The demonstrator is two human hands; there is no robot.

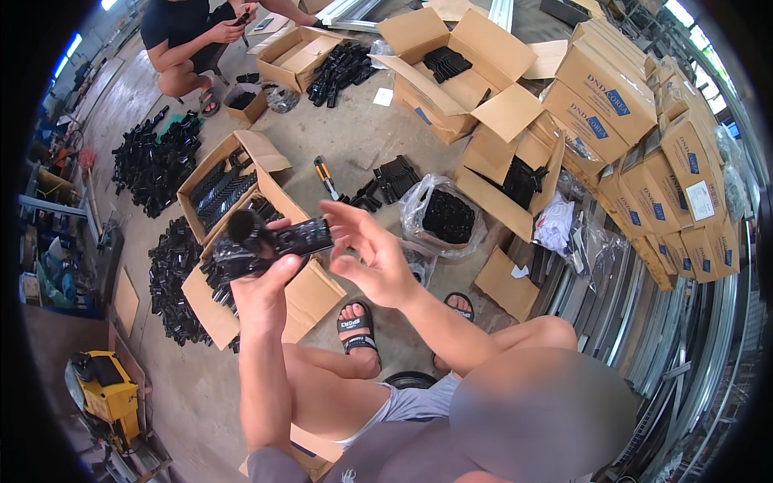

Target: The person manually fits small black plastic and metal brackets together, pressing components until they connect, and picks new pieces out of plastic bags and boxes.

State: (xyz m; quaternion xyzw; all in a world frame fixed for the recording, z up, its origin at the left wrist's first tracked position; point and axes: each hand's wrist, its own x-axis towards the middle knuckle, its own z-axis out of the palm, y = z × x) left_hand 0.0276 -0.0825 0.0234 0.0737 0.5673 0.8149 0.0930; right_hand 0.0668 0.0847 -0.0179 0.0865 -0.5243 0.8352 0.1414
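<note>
Left hand is wrapped around a glossy black part, and from my remote seat I see it raised in front of the open boxes; whether it is one piece or several I cannot tell. Just right of it, the right hand has its fingers spread and thumb apart, close to the part's end; I cannot tell whether a fingertip touches it.

Working across from the left, I find a yellow machine low at the edge. Next come an upper heap of black parts and a lower heap, both on the floor. Above them, I see a co-worker crouching with a small dark thing near the fingers. An open carton contains black parts in rows, partly behind the held part.

Farther right, I make out an orange-and-black knife, then a clear plastic bag filled with black pieces, and behind it a large open box. Another open box also has black pieces inside. Stacked cartons and long metal profiles fill my right side.
</note>
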